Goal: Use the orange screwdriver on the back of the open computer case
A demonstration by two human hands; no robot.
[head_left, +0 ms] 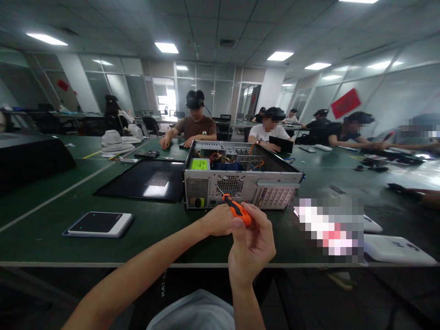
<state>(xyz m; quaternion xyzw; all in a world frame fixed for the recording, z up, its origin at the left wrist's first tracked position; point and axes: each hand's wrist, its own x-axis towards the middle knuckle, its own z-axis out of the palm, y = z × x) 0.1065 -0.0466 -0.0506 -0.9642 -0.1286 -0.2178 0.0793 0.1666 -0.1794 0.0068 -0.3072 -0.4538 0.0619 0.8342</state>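
My right hand (pixel 256 240) grips the orange and black handle of a screwdriver (pixel 237 210) between thumb and fingers. Its thin shaft slants up and left, the tip in front of the rear panel of a computer case (pixel 237 185); whether it touches cannot be made out. Close behind the handle is my left hand (pixel 218 220), its fingers hidden by the screwdriver and my right hand. The case lies on its side with the top uncovered, showing coloured cables (pixel 220 159) and a bright green label (pixel 200 164) inside.
A black side panel (pixel 137 183) lies left of the case. On the green table (pixel 165 245) are a black-and-white flat device (pixel 98 223), a small white fan (pixel 117 145) and a white device (pixel 398 250) at right. Several people sit across and to the right.
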